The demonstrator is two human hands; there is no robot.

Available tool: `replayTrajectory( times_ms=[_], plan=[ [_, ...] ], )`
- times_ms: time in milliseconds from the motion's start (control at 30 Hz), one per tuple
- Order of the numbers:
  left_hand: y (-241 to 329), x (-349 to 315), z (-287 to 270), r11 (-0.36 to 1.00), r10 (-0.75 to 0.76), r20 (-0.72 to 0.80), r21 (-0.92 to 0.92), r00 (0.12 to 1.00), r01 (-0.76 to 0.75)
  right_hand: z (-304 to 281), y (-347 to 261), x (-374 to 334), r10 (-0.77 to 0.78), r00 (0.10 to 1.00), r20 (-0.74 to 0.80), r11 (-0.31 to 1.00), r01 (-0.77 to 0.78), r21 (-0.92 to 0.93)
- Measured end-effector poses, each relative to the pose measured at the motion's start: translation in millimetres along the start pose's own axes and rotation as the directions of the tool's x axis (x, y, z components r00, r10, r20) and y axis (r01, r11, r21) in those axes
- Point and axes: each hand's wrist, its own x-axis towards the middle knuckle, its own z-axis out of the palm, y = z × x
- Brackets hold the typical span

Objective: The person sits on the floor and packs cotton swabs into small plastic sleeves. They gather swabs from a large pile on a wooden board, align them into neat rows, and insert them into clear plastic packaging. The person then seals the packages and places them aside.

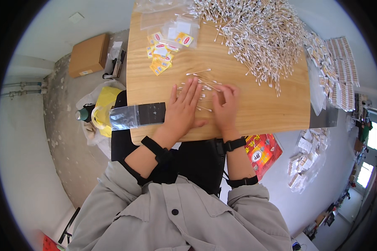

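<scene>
Several loose cotton swabs (204, 108) lie on the wooden table in front of me. My left hand (182, 106) rests flat over some of them, its fingers stretched out and pointing away from me. Close on its right, my right hand (227, 108) is curled, with thumb and forefinger bent in at the ends of the swabs. A swab tip meets these fingertips; the palm side of the hand is hidden. A big heap of cotton swabs (259, 37) covers the far right of the table. Small yellow-and-white paper cards (160, 58) lie at the far left.
Clear plastic bags (167, 23) lie at the table's far left. A dark strip with clear film (138, 116) crosses its left edge. Bundled swab packs (341, 71) stand beyond the right edge, more packs (308, 154) below. A cardboard box (89, 55) and yellow bag (106, 109) are left.
</scene>
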Motion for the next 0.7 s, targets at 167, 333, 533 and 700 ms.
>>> replayTrajectory(
  times_ms=[167, 333, 533, 700],
  plan=[
    [6, -12, 5, 1.000, -0.015, -0.008, 0.013, 1.000, 0.015, 1, 15, 11, -0.056, 0.997, 0.051, 0.985, 0.063, -0.158],
    [8, -8, -1, 0.999, -0.041, 0.028, -0.030, 0.999, 0.042, 2, 21, 14, -0.062, 0.993, 0.105, 0.989, 0.075, -0.125],
    [8, -16, 2, 0.999, -0.021, -0.001, -0.033, 1.000, 0.021, 5, 15, 22, 0.027, 0.993, 0.111, 0.996, -0.018, -0.085],
    [7, -17, 1, 0.999, 0.007, -0.017, -0.050, 1.000, -0.007, 9, 11, 26, 0.117, 0.980, 0.158, 0.993, -0.121, 0.015]
  ],
)
